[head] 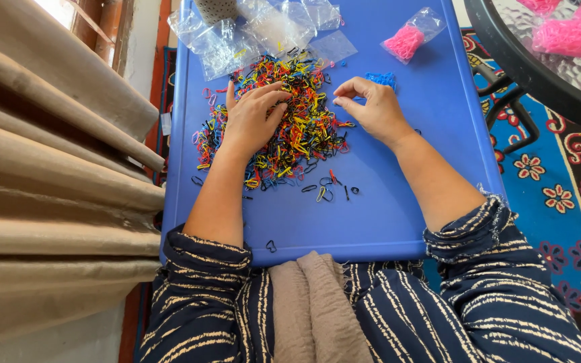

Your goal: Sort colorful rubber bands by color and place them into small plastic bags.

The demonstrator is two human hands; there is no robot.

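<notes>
Left hand (253, 117) lies flat, fingers loosely spread, on the heap of small elastic bands (297, 121) (red, yellow, blue, black) at mid blue bench (384, 215). Right hand (371, 107) at the heap's right edge, thumb and forefinger pressed together, possibly pinching one band; too small to confirm. Blue bands (381, 78) lie just behind it. Clear bags (237, 37) at far edge.

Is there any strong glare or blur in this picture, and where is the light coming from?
Head view: sharp throughout, soft daylight; brightest at the window top left; mild sheen on the clear bags and glass table; faint shadows under both hands; edges bend slightly.
</notes>
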